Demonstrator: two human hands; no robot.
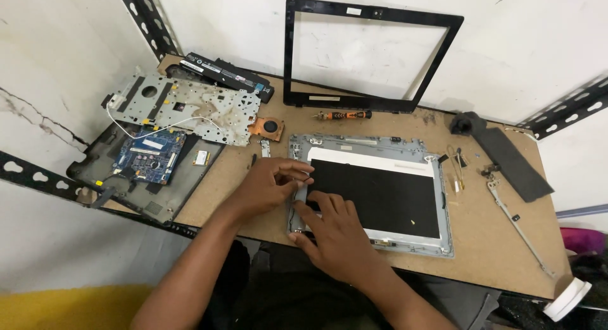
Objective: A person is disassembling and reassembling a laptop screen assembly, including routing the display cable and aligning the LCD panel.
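Pinching a thin black cable (306, 178) with my left hand (272, 185) at the left edge of the screen panel (380, 200), I keep the fingers narrow around it, while my right hand (332, 232) lies flat with fingers spread on the panel's lower left corner, holding nothing. This panel rests in its grey lid (446, 241) in the middle of the board table (494, 254), just in front of me. Farther out I see a screwdriver (342, 115) and black bezel (373, 51) behind, a motherboard (152, 154) and metal plate (183, 108) at left, and a hinge (516, 222) at right.
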